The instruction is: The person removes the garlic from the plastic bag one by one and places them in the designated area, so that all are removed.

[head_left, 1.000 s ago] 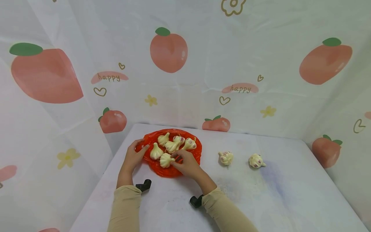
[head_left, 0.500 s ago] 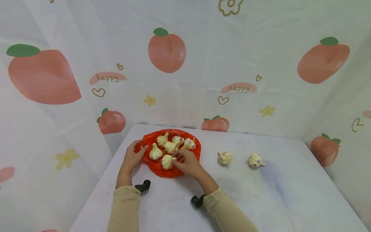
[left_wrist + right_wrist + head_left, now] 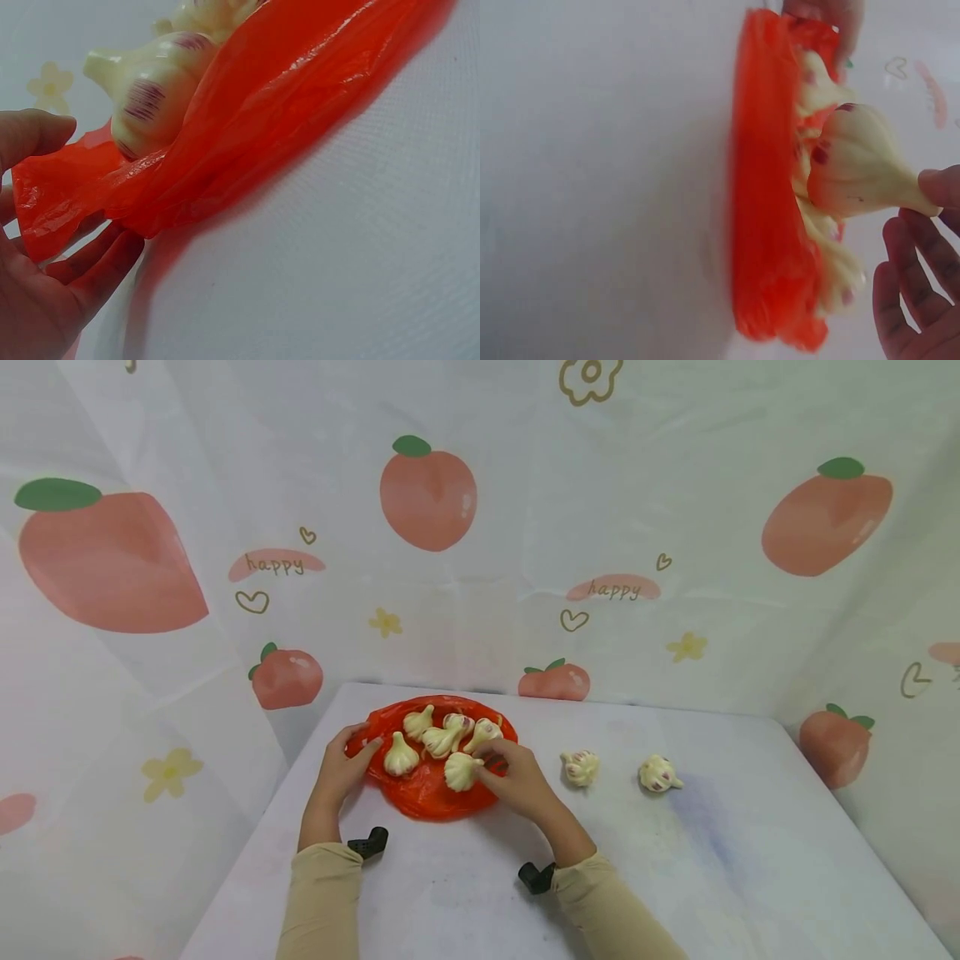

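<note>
My right hand (image 3: pixel 525 783) pinches a cream garlic bulb (image 3: pixel 459 772) by its stem, between thumb and fingertips, as the right wrist view shows. This bulb (image 3: pixel 859 161) is lifted just above an orange-red plastic bag (image 3: pixel 427 800), opened out on the table. Several other bulbs lie in the bag, one garlic bulb (image 3: pixel 401 756) near its left side. At the bag's left edge is my left hand (image 3: pixel 341 772). In the left wrist view its fingers (image 3: pixel 105 262) lie under the bag's edge, while the thumb stays apart from the plastic.
Two loose garlic bulbs rest on the white table (image 3: pixel 637 877) right of the bag: a nearer bulb (image 3: pixel 581 768) and a farther bulb (image 3: pixel 659 773). A fruit-print curtain (image 3: pixel 480 568) encloses the back and sides. Black wrist devices show below both hands.
My right hand has moved right with the pinched bulb, from the bag's front middle toward its right side. The left hand has stayed at the bag's left edge.
</note>
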Action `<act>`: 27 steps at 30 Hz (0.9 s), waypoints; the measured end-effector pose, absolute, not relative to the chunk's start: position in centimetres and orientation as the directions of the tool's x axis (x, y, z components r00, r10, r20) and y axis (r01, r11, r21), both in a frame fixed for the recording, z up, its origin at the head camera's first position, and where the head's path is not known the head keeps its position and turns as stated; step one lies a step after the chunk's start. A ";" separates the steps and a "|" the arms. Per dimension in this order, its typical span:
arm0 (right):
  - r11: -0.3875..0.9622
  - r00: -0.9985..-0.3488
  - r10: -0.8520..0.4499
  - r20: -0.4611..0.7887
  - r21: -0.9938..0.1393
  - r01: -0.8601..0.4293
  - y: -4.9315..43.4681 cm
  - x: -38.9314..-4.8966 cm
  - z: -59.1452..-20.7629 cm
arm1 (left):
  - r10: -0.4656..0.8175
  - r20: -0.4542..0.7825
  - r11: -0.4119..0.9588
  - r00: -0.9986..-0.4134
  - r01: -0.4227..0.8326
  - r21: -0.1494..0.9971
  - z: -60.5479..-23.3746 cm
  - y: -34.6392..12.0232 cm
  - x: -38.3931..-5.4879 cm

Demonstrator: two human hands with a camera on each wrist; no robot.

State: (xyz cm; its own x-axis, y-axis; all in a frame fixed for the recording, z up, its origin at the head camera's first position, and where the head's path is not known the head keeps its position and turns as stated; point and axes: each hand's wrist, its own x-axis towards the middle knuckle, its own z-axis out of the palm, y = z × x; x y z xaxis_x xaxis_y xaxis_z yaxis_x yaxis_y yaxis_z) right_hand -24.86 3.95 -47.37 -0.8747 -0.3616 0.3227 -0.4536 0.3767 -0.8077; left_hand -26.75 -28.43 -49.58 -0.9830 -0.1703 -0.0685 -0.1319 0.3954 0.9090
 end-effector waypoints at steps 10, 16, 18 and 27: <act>0.451 -0.904 -0.247 0.348 -0.785 -0.425 8.6 -24.7 -46.2 | -0.161 -0.069 0.390 -0.985 -0.127 0.912 -49.8 -28.6 -26.8; 0.480 -0.901 -0.153 0.407 -0.766 -0.428 12.2 -24.8 -45.7 | -0.167 -0.065 0.402 -0.984 -0.128 0.907 -49.8 -28.5 -26.9; 0.477 -0.895 -0.121 0.429 -0.765 -0.431 13.4 -25.0 -45.7 | -0.170 -0.065 0.400 -0.983 -0.129 0.907 -49.8 -28.6 -26.9; 0.536 -0.864 -0.011 0.504 -0.726 -0.430 18.5 -25.0 -45.4 | -0.165 -0.087 0.383 -0.982 -0.145 0.912 -49.8 -28.5 -26.9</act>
